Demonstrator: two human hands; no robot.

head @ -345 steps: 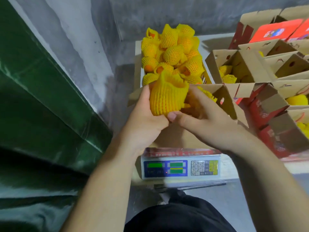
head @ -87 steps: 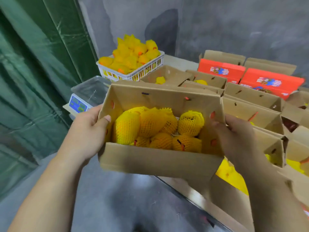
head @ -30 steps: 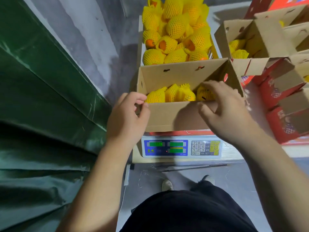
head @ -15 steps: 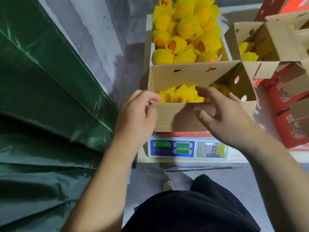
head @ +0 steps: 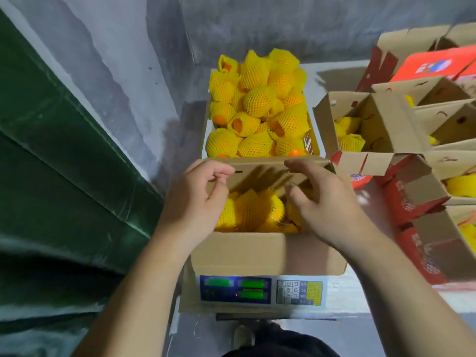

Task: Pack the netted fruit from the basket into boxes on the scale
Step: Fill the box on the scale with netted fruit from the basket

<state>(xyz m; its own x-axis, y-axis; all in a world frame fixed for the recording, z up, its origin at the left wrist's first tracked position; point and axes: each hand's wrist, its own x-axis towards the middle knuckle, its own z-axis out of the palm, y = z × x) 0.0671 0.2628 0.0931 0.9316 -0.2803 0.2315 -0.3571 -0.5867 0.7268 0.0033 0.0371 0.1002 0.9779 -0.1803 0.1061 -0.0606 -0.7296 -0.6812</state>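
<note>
Fruit (head: 257, 212) in yellow foam netting, ribbed and puckered at the ends, lies packed in the open cardboard box (head: 265, 251) at frame centre, which sits on the scale (head: 260, 292). More netted fruit, orange skin showing through some open ends, is heaped in the basket (head: 313, 140) just above the box. Both hands hover over the box: the left hand (head: 195, 199) with fingers loosely curled, the right hand (head: 324, 202) spread; neither seems to grip anything, though motion blur leaves that uncertain.
</note>
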